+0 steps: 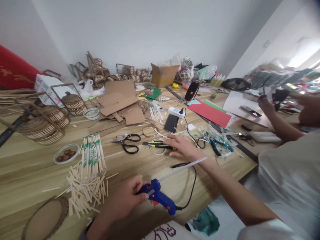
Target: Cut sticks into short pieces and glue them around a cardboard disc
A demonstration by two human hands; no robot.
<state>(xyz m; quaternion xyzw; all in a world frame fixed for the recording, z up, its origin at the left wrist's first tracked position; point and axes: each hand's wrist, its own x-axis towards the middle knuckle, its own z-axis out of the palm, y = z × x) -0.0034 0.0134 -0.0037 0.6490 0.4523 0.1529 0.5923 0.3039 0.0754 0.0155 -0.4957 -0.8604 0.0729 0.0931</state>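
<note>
My left hand (127, 196) grips the front end of a blue glue gun (161, 196) between thumb and fingers. A clear glue stick (183, 169) sticks out of the gun toward the upper right, and a red light shows on its side. My right hand (182, 146) reaches over the table with its fingers spread, palm down, at the handle end of a black and yellow utility knife (157, 144). Whether it touches the knife is unclear. Under the knife is a pale ring (158, 150). Black-handled scissors (130, 143) lie just left of it.
Short wooden sticks (85, 191) and wrapped chopsticks (92, 155) lie at left, near a bowl of brown balls (58, 156). A phone (171, 123), a power strip (176, 112) and cables lie beyond. Another person's hand (267, 107) is at right.
</note>
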